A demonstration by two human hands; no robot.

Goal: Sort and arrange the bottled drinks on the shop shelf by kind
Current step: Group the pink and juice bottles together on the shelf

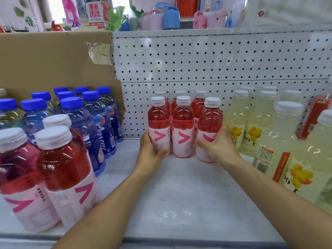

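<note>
Your left hand (152, 150) is wrapped round the lower label of the left front red bottle (159, 123), thumb across the front. Your right hand (218, 145) grips the right front red bottle (210, 123) the same way, fingers curled over its label. Both bottles stand upright on the shelf (179, 194), with the middle red bottle (182, 126) between them and touching or almost touching each. Three more red bottles (199, 103) stand just behind, against the pegboard panel (215, 60).

Every red drink has a white cap and a pale pink label with a large pink V-shaped mark. The small print beside it is too blurred to read.

To your left stand the blue-capped bottles (86, 119), in front of a sheet of cardboard (45, 60). Their blue labels carry white lettering you cannot make out. Nearer you on that side are other red bottles (62, 168) with the same V label.

To your right are the pale yellow bottles (260, 123), white-capped, with yellow flowers and "00" on the labels and a barcode on the nearest.
</note>
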